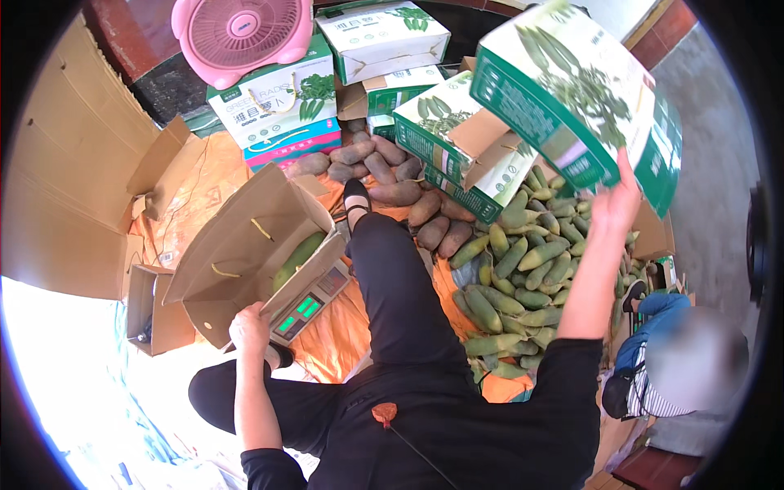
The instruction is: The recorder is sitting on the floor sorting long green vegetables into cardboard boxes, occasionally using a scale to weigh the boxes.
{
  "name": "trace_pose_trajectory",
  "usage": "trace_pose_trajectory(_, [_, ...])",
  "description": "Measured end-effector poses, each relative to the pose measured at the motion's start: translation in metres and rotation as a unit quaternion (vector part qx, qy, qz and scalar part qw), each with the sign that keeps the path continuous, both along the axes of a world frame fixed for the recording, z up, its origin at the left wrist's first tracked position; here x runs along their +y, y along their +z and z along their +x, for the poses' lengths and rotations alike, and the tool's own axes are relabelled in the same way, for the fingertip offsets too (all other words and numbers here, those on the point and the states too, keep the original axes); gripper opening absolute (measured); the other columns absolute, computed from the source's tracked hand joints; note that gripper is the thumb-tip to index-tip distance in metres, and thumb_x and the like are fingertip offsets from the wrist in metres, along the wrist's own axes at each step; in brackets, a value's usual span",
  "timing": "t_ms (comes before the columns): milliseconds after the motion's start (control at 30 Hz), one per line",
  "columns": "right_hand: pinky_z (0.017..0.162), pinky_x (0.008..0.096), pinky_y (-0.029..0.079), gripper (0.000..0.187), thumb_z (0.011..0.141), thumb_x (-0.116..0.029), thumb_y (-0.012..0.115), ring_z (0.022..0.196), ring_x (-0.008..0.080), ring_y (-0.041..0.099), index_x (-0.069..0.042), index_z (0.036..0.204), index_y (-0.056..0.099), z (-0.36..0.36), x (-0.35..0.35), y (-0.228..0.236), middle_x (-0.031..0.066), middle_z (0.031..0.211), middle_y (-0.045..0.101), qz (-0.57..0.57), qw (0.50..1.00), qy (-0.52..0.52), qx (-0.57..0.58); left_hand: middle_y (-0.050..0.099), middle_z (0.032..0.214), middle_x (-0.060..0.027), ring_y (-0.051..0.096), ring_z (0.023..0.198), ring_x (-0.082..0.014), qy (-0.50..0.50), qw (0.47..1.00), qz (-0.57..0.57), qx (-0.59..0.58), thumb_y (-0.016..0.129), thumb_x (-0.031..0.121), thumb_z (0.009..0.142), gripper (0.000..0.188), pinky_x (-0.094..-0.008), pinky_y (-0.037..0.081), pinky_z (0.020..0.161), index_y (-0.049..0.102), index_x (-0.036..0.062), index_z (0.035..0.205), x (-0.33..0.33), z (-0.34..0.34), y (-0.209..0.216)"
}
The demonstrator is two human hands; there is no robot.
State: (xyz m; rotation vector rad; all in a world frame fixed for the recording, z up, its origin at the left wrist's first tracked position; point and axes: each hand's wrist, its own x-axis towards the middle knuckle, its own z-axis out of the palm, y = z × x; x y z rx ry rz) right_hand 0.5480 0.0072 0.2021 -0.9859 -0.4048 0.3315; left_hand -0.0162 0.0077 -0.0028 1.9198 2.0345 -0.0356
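My right hand (616, 202) is raised at the right, its fingers closed on the lower edge of a green and white carton (563, 90) printed with radishes. The carton is tilted above the produce pile. At the left, my left hand (249, 331) grips the near edge of an opened cardboard box (237, 237) with yellow cord handles. That box rests on a digital scale (304, 310) with a lit green display. Inside it, a green radish (299, 260) is partly visible; the rest of the inside is hidden by the box's walls.
Green radishes (531, 278) are heaped at the right, with dark reddish roots (396, 193) beside them. Several cartons (437, 122) are stacked behind, and a pink fan (242, 33) stands on one. A large cardboard sheet (73, 163) rises at the left. Another person (653, 359) sits at the far right.
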Motion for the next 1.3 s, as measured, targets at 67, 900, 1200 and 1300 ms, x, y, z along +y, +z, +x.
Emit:
trace_pose_trajectory(67, [0.092, 0.0358, 0.045, 0.037, 0.084, -0.005, 0.066, 0.103, 0.0196, 0.059, 0.000, 0.119, 0.057, -0.007, 0.046, 0.002, 0.0081, 0.115, 0.062, 0.039, 0.999, 0.027, -0.003, 0.066, 0.091, -0.0146, 0.063, 0.087, -0.0334, 0.003, 1.000, -0.006, 0.004, 0.063, 0.018, 0.079, 0.019, -0.0427, 0.050, 0.076, 0.067, 0.0116, 0.096, 0.000, 0.000, 0.000])
trace_pose_trajectory(900, [0.090, 0.0307, 0.041, 0.045, 0.089, -0.021, 0.062, 0.104, 0.0195, 0.055, 0.005, 0.124, 0.052, -0.001, 0.213, -0.151, 0.0114, 0.121, 0.059, -0.238, 0.956, 0.158, -0.065, 0.066, 0.091, -0.0142, 0.063, 0.085, -0.0339, -0.006, 1.000, 0.016, -0.016, 0.063, 0.016, 0.078, 0.020, -0.0424, 0.050, 0.075, 0.068, 0.0129, 0.097, 0.003, 0.005, 0.003])
trace_pose_trajectory(1200, [0.082, 0.0280, 0.047, 0.025, 0.087, -0.012, 0.063, 0.091, 0.0152, 0.060, 0.002, 0.108, 0.062, -0.009, 0.046, -0.203, 0.0063, 0.100, 0.065, -0.284, 0.927, 0.050, -0.240, 0.066, 0.086, -0.0153, 0.063, 0.083, -0.0336, 0.007, 0.999, 0.011, -0.041, 0.062, 0.013, 0.077, 0.021, -0.0406, 0.049, 0.073, 0.069, 0.0120, 0.097, 0.005, 0.010, 0.004])
trace_pose_trajectory(1300, [0.080, 0.0300, 0.049, 0.023, 0.083, -0.011, 0.065, 0.088, 0.0176, 0.063, -0.001, 0.103, 0.065, 0.009, -0.023, -0.288, 0.0091, 0.095, 0.067, -0.417, 0.866, 0.089, -0.261, 0.066, 0.086, -0.0152, 0.064, 0.082, -0.0328, 0.002, 0.999, 0.018, -0.035, 0.062, 0.012, 0.076, 0.022, -0.0394, 0.049, 0.073, 0.069, 0.0114, 0.097, 0.003, 0.011, 0.005])
